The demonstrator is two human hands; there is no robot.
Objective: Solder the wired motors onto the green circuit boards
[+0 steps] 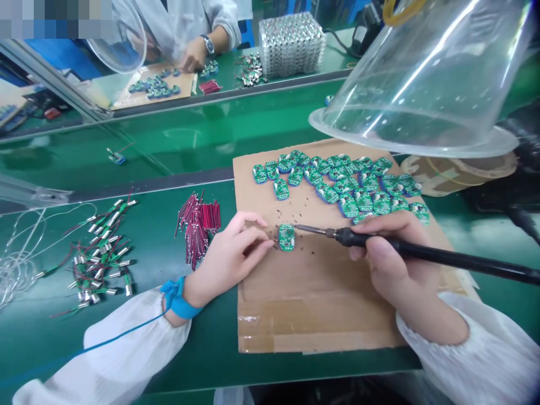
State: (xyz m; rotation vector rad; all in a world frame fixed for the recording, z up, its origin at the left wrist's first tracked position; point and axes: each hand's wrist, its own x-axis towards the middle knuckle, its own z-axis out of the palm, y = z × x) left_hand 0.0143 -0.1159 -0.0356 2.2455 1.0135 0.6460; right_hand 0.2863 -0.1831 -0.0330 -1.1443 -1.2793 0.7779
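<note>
My right hand [400, 259] grips a black soldering iron [358, 238] like a pen. Its metal tip reaches the upper right corner of a small green circuit board [287, 238], though whether it touches cannot be told. Just left of that board is my left hand [238, 247], thumb and fingertips drawn together; what they pinch, if anything, is too small to make out. Both lie over a brown cardboard sheet [304, 315]. Many more green boards [346, 185] with blue undersides are grouped at the sheet's far side. Dark specks are scattered around the single board.
Red wires [196, 228] lie left of the cardboard, beside a heap of small metal cylinders with leads [103, 247]. A clear plastic hood [413, 95] hangs at upper right. Beyond the green partition [177, 135], a co-worker's hand [194, 54] is over other boards.
</note>
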